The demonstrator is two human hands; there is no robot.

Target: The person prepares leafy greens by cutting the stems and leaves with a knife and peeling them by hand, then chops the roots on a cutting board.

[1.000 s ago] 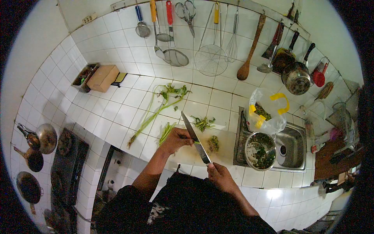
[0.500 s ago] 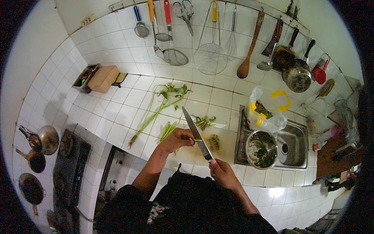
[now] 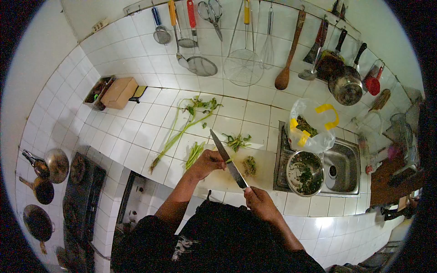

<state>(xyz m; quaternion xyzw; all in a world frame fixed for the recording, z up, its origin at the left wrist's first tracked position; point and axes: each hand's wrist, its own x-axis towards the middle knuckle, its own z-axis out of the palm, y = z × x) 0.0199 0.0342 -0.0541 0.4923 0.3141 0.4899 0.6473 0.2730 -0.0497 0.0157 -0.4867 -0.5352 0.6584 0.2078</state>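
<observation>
My right hand [image 3: 261, 203] grips the handle of a long kitchen knife [image 3: 233, 168], its blade slanting up and to the left. In my left hand [image 3: 209, 164] is a short green stem [image 3: 228, 160], pinched with its end against the blade. Both hands are above a pale cutting board [image 3: 218, 180]. On the board, right of the blade, lies a small chopped heap [image 3: 249, 165]. Several cut green stems [image 3: 195, 154] rest beside my left hand. Torn leaves [image 3: 236, 142] lie past the knife, and long leafy stalks [image 3: 182, 131] stretch across the tiles.
A steel bowl [image 3: 295, 185] with chopped greens stands by the sink [image 3: 353, 157]. Behind it is a clear plastic bag [image 3: 314, 109] with yellow tape. Utensils hang on the wall, including a wooden spoon [image 3: 283, 78]. A stove [image 3: 82, 195] is at left.
The knife blade has shifted slightly down and left along the stem, and less of the stem shows beyond my left fingers. The whole view has moved a little.
</observation>
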